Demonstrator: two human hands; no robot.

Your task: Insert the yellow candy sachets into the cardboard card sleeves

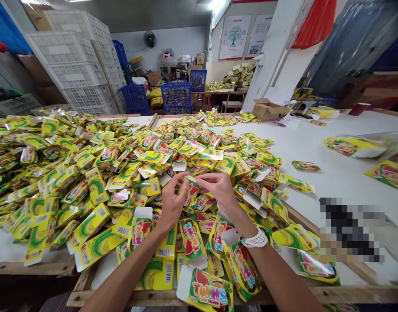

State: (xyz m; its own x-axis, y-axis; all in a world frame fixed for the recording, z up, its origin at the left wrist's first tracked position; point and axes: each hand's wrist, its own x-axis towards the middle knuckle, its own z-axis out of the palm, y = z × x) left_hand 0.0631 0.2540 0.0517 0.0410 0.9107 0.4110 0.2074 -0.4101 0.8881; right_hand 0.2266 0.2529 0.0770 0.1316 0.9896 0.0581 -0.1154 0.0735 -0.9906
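Note:
Between my hands is a small yellow-green candy box (pixel 191 193) with a red watermelon picture. My left hand (pixel 173 197) is closed around its left side, the thumb lying along its face. At the box's top end, my right hand (pixel 217 187) pinches the pale flap between thumb and fingertips; a white bead bracelet (pixel 255 239) circles that wrist. Both hands are just above a wide heap of similar boxes (pixel 98 182). Close to me, a box lettered TWINS (pixel 208 291) lies face up with its white flap out, and another TWINS box (pixel 243 271) is beside it.
Wooden strips edge the white table (pixel 303 199). On the right lie plastic-wrapped boxes (pixel 353 146) and a pixelated dark patch (pixel 348 229). An open cardboard carton (pixel 267 109) stands at the far side. Beyond are stacked white crates (pixel 75 65) and blue crates (pixel 176 97).

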